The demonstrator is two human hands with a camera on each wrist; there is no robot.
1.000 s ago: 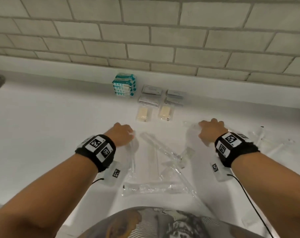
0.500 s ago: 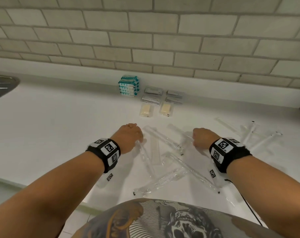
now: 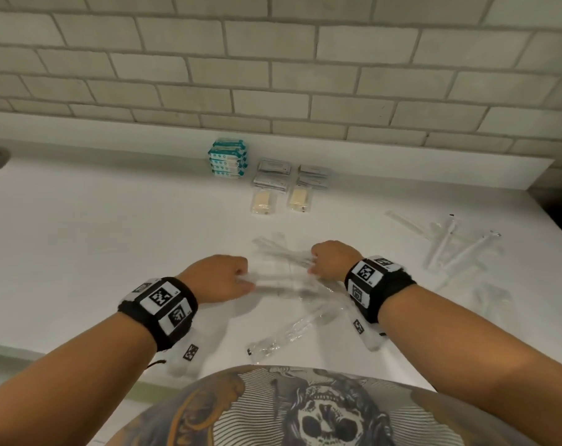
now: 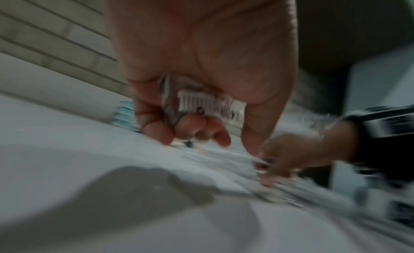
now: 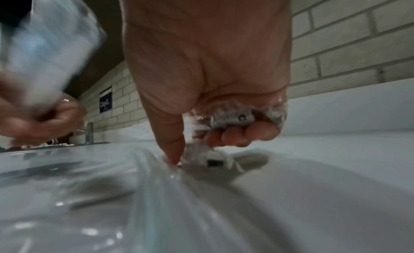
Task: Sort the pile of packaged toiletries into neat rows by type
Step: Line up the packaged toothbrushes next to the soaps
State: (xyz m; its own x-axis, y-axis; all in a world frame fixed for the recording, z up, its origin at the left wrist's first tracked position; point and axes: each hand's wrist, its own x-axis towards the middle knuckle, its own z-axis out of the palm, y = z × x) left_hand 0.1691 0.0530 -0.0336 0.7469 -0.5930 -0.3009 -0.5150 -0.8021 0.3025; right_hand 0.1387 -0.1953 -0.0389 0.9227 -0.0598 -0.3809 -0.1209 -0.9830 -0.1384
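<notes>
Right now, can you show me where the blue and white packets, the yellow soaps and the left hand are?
blue and white packets (image 3: 228,158), head view, front of the stack by the wall.
yellow soaps (image 3: 262,201), head view, middle of the left bar.
left hand (image 3: 220,276), head view, back of the hand.

Dim, even overhead light with soft shadows; both wrist views heavily motion-blurred, head view curved at the edges.

Left hand (image 4: 201,61) fingers (image 4: 192,127) around a clear, perhaps barcoded packet (image 4: 208,106).
</notes>
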